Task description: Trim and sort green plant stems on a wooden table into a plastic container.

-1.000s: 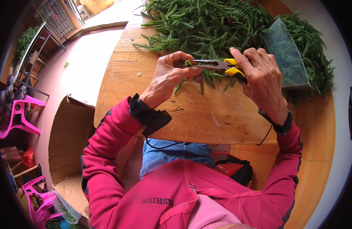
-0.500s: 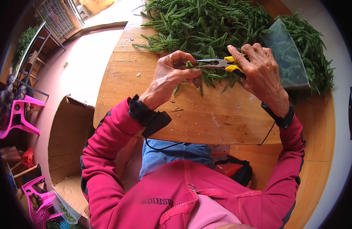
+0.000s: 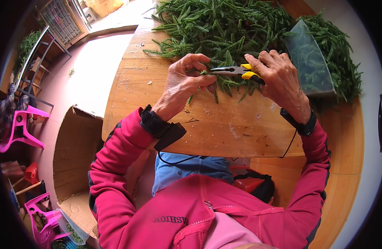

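My right hand (image 3: 280, 74) is wrapped round the yellow and black handles of long-nose pliers (image 3: 232, 70). Their jaws point left and look closed, with the tips reaching the fingers of my left hand (image 3: 184, 79). That hand is pinched on a small green artificial fir sprig (image 3: 204, 73). A brownish-red pine cone (image 3: 211, 88) hangs just below its fingertips. Whether the plier tips grip a wire or the stem is too small to tell. Right behind both hands lies a large heap of artificial fir branches (image 3: 224, 29).
The wooden table (image 3: 249, 128) carries white crumbs. A translucent plastic bin (image 3: 309, 62) stands at the right, with more greenery (image 3: 344, 62) around it. Left of the table is an open cardboard box (image 3: 72, 153). Pink stools (image 3: 23, 128) stand on the floor farther left, near a person's sleeve (image 3: 8, 99).
The pliers have gone from slightly spread jaws to nearly closed ones, as my right hand squeezed and shifted a little left. My left hand keeps its pinch in almost the same place.
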